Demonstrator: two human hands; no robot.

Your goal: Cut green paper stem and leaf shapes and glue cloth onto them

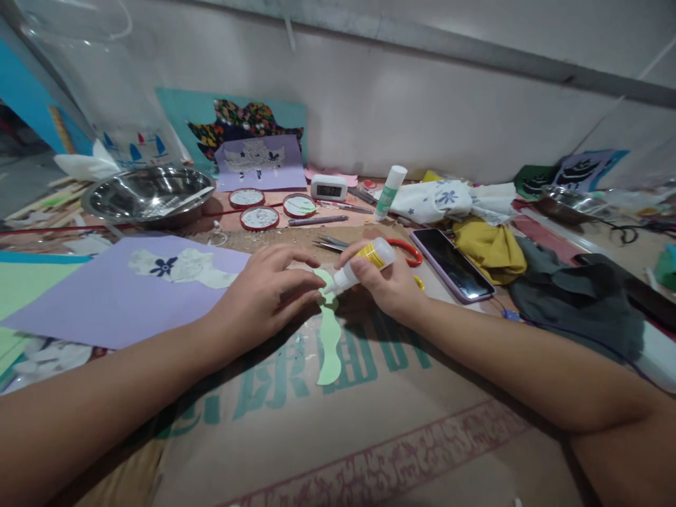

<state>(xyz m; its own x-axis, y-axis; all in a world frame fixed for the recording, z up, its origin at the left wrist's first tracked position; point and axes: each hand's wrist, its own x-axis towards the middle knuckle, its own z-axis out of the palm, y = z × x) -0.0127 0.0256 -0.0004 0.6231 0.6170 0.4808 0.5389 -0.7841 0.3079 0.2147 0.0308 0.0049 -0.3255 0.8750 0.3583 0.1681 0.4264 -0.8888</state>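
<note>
Green strip (330,341) lies on the cardboard (237,451), probably light and floppy, so edge grip's best. Right hand (398,289) pinches a squeeze bottle (370,262); left hand (258,292) curls at the far end, can't tell if pinching.

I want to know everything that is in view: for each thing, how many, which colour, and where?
Wavy paper strip: one, light green, on printed cardboard
Squeeze bottle: one, white with yellow label, right grip
Large sheet: one, purple, left
Bowls: two, silvery, back left and far right
Round dishes: three, red-rimmed, back
Clock: one, white, back
Glue stick: one, white-green, back
Scissors handle: one, red, beside right hand
Phone: one, dark screen, right
Cloths: mustard, dark grey, right; count unclear
Other clutter: too blurred to count
Left hand: one, bare, at strip
Right hand: one, bare, holding bottle
</note>
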